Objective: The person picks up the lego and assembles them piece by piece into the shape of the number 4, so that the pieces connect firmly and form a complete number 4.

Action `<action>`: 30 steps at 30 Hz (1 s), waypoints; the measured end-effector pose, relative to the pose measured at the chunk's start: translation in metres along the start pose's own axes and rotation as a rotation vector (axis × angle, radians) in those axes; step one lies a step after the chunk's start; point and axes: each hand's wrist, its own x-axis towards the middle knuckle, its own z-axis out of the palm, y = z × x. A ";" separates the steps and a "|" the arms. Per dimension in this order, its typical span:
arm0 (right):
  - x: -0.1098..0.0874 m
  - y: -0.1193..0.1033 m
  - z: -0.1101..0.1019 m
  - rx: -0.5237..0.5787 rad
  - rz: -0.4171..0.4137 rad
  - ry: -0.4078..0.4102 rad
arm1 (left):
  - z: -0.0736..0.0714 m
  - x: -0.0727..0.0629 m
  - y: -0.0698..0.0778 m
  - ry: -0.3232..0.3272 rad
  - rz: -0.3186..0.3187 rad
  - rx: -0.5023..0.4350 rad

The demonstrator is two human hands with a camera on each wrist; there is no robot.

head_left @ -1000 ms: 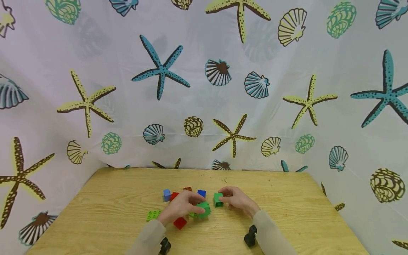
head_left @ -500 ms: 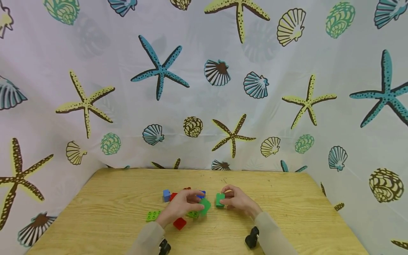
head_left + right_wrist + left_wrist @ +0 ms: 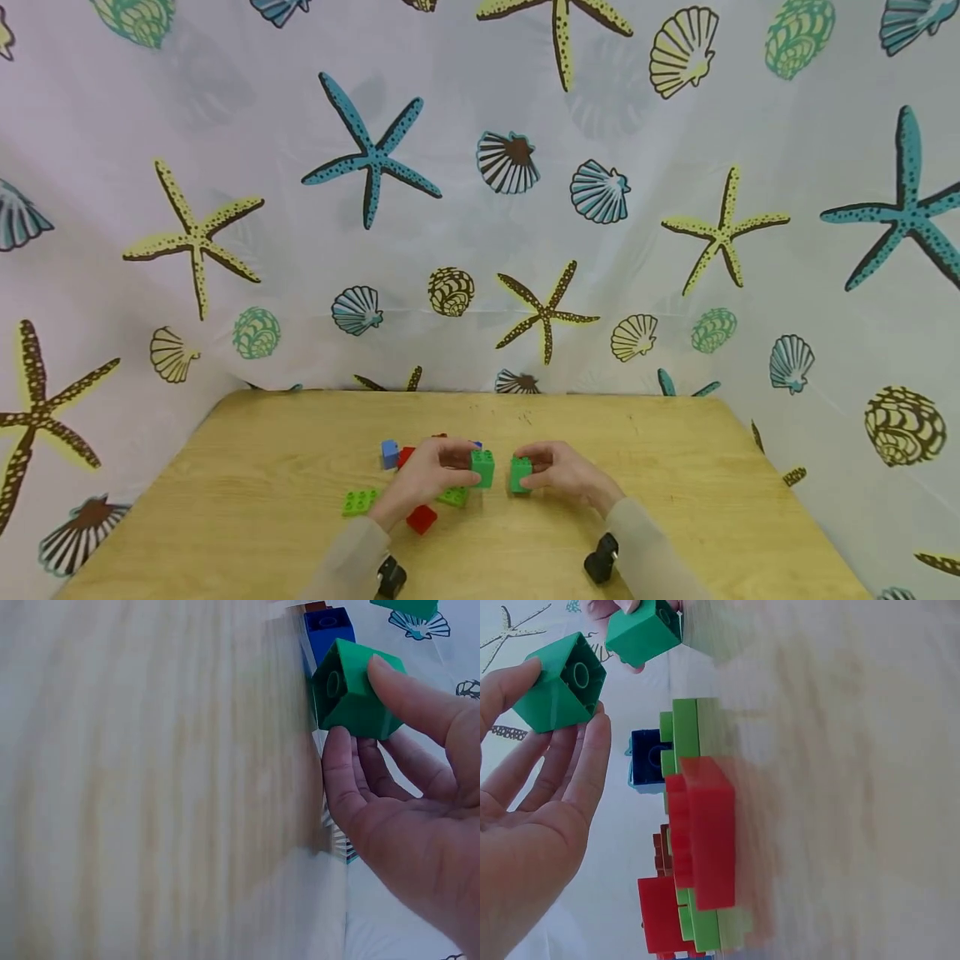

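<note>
My left hand [image 3: 432, 473] pinches a green toy building brick [image 3: 559, 686] between thumb and fingers, studs up in the head view. Its hollow underside shows in the left wrist view, above the table. Facing it, my right hand [image 3: 567, 475] pinches a second green building brick [image 3: 358, 688], also studs up. A narrow gap separates the two green bricks in the head view. Under and beside the left hand lie a light green brick [image 3: 453, 497], a red brick [image 3: 422, 519] and a blue brick [image 3: 328, 630], the last mostly hidden in the head view.
Another light green brick [image 3: 361, 502] and a pale blue brick [image 3: 390, 454] lie left of the left hand. A second red brick [image 3: 660, 915] and a brown brick [image 3: 660, 851] are behind it. The wooden table [image 3: 262, 500] ends at a patterned curtain [image 3: 450, 233].
The left hand's green brick has turned from tilted to upright. The right hand's brick has shifted slightly right and been lifted. The head view has tipped down a little.
</note>
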 end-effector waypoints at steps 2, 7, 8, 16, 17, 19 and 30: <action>-0.001 -0.001 0.000 -0.018 0.008 -0.021 | 0.000 0.001 0.000 0.008 0.011 0.007; -0.004 -0.002 0.001 -0.025 0.015 -0.059 | 0.005 0.003 0.004 -0.004 0.038 -0.024; -0.005 -0.002 0.002 -0.020 0.014 -0.062 | 0.006 0.004 0.004 -0.010 0.043 -0.033; -0.008 0.003 0.005 0.005 -0.009 -0.059 | 0.017 0.004 0.004 -0.018 0.066 -0.041; -0.008 0.002 0.005 0.005 -0.013 -0.059 | 0.017 0.005 0.005 -0.015 0.067 -0.046; -0.007 0.001 0.005 -0.001 -0.024 -0.059 | 0.018 0.006 0.006 -0.004 0.066 -0.055; -0.015 -0.002 0.004 -0.009 -0.012 -0.071 | 0.030 0.008 0.010 0.017 0.083 -0.056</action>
